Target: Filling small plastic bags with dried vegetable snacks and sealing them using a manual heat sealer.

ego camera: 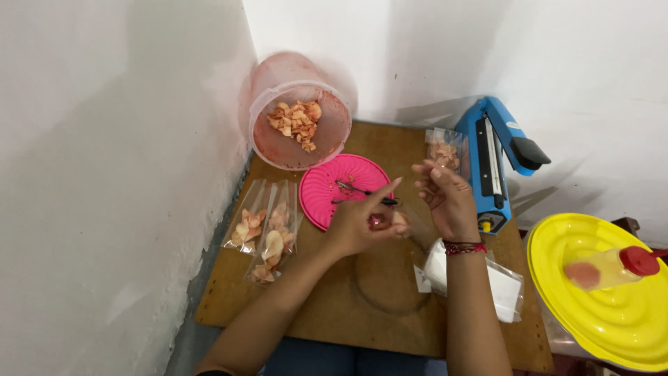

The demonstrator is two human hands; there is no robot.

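Observation:
My left hand is closed on a small clear plastic bag with a few pale orange chips in it, held above the brown board. My right hand is raised beside it with fingers spread, touching the bag's open top. Just behind the hands a pink plastic plate carries metal tongs. A tilted clear bucket at the back holds several orange chips. Two filled chip bags lie at the left of the board.
A blue heat sealer stands at the right rear with a filled bag against it. A stack of empty clear bags lies under my right forearm. A yellow lid at the far right bears a red-capped bottle. White walls close in left and behind.

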